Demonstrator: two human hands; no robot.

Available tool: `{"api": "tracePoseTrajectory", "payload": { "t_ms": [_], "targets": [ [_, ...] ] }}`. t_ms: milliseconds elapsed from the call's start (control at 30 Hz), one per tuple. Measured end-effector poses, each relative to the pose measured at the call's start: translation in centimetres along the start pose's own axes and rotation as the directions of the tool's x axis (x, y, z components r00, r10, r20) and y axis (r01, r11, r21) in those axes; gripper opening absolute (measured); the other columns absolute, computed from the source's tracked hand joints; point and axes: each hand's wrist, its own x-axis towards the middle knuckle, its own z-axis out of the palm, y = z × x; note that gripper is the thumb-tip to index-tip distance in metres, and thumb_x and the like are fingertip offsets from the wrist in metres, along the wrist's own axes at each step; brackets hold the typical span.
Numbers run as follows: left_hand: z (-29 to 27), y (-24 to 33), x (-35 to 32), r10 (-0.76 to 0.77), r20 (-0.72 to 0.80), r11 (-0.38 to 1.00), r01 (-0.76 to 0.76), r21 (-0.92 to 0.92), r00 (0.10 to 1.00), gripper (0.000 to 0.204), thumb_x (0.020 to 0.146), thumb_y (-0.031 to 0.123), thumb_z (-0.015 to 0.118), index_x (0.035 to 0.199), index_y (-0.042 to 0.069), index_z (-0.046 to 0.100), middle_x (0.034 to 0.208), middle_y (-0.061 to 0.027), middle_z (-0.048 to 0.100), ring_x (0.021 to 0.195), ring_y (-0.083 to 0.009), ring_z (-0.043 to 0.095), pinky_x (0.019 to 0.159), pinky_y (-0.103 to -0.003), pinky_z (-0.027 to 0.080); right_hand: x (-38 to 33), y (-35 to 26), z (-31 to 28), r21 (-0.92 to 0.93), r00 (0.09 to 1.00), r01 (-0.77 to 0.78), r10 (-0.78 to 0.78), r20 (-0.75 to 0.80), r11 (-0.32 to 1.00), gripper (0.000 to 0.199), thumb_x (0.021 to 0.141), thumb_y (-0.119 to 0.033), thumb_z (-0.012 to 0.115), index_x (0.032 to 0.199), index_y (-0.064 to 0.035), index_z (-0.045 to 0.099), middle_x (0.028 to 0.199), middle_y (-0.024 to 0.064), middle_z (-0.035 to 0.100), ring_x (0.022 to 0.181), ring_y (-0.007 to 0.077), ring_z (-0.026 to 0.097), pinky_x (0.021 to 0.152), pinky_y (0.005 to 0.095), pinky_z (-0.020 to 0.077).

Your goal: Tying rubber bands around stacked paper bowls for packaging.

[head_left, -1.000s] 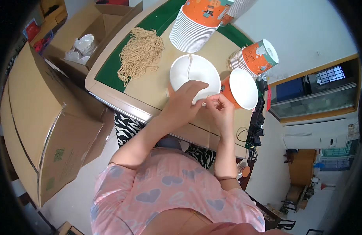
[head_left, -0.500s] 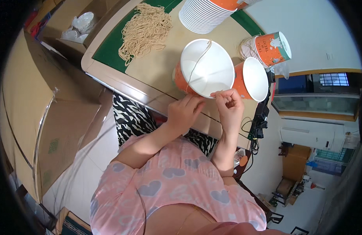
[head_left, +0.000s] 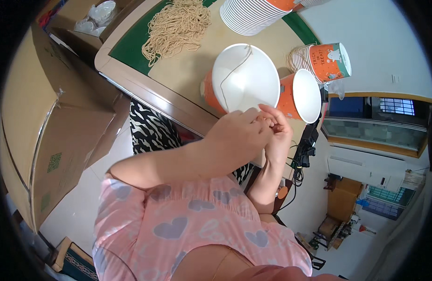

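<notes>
A large orange paper bucket (head_left: 246, 77) with a white inside stands at the table's near edge, its mouth tilted toward me. A thin beige string (head_left: 224, 83) runs from its far rim across the mouth down to my fingers at the near rim. My left hand (head_left: 241, 133) is closed there, back of the hand up, and covers the string's near end. Against its fingertips, my right hand (head_left: 278, 133) has its fingers curled in a pinch at the rim. What lies between the right fingertips is hidden.
A second orange bucket (head_left: 306, 96) lies close on the right, before a stack of printed buckets (head_left: 326, 61). Behind stands a taller white-sided stack (head_left: 251, 16). Loose beige strings (head_left: 178, 28) lie in a heap at far left. Black cables (head_left: 302, 154) hang at right; cardboard boxes (head_left: 71, 154) stand left.
My left hand has moved right, from the bucket's near left side to my right fingertips, its forearm now crossing in front of me. The string still crosses the bucket's mouth.
</notes>
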Motion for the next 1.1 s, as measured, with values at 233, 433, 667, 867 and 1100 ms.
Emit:
{"api": "tracePoseTrajectory", "payload": {
  "t_ms": [233, 433, 667, 867, 1100],
  "targets": [
    [1.0, -4.9, 2.9, -0.156, 0.281, 0.85, 0.274, -0.45, 0.947, 0.008, 0.084, 0.007, 0.052, 0.09, 0.005, 0.056, 0.079, -0.0143, 0.061, 0.072, -0.0327, 0.061, 0.063, -0.04, 0.046, -0.3, 1.2, -1.4, -0.014, 1.0, 0.013, -0.013, 0.021, 1.0, 0.015, 0.087, 0.005, 0.058, 0.099, 0.0003, 0.065, 0.082, 0.0004, 0.066, 0.061, 0.0001, 0.049, 0.053, 0.015, 0.0356],
    [0.6, -4.9, 2.7, -0.238, 0.362, 0.866, 0.366, -0.341, 0.901, 0.012, 0.083, 0.016, 0.056, 0.082, 0.006, 0.063, 0.081, -0.0137, 0.065, 0.077, -0.0326, 0.063, 0.07, -0.042, 0.049, -0.1, 1.1, -1.0, 0.017, 0.996, 0.058, -0.057, -0.072, 0.998, 0.01, 0.086, 0.005, 0.06, 0.095, 0.0015, 0.064, 0.084, 0.004, 0.067, 0.064, 0.0031, 0.054, 0.056, 0.0165, 0.0408],
    [0.3, -5.4, 2.6, -0.106, 0.366, 0.893, 0.251, -0.373, 0.924, 0.01, 0.081, 0.014, 0.057, 0.081, 0.008, 0.065, 0.083, -0.0121, 0.061, 0.074, -0.0316, 0.062, 0.068, -0.042, 0.048, 0.2, 1.6, -0.9, 0.066, 0.989, 0.08, -0.071, -0.132, 0.995, 0.006, 0.088, 0.002, 0.059, 0.094, 0.0007, 0.061, 0.089, 0.0095, 0.069, 0.069, 0.0051, 0.058, 0.057, 0.0177, 0.0437],
    [0.7, -5.3, 2.4, -0.148, 0.348, 0.935, 0.246, -0.257, 0.926, 0.007, 0.077, 0.012, 0.061, 0.079, 0.013, 0.068, 0.079, -0.0086, 0.057, 0.072, -0.0287, 0.062, 0.066, -0.041, 0.049, 0.4, 1.2, -0.9, 0.09, 0.992, 0.088, -0.08, -0.097, 0.992, 0.005, 0.089, 0.001, 0.058, 0.094, -0.0004, 0.06, 0.093, 0.011, 0.069, 0.072, 0.0049, 0.058, 0.057, 0.0177, 0.0431],
    [1.4, -4.9, 2.3, -0.018, 0.36, 1.0, 0.019, 0.001, 0.933, 0.013, 0.078, 0.011, 0.06, 0.089, 0.015, 0.067, 0.083, -0.0068, 0.056, 0.069, -0.0246, 0.064, 0.06, -0.037, 0.051, 0.2, 0.9, -1.1, 0.043, 0.998, 0.045, -0.043, -0.052, 0.998, 0.007, 0.088, 0.003, 0.058, 0.093, 0.0003, 0.061, 0.096, 0.0101, 0.069, 0.074, 0.0047, 0.058, 0.058, 0.0174, 0.0409]
  ]
}}
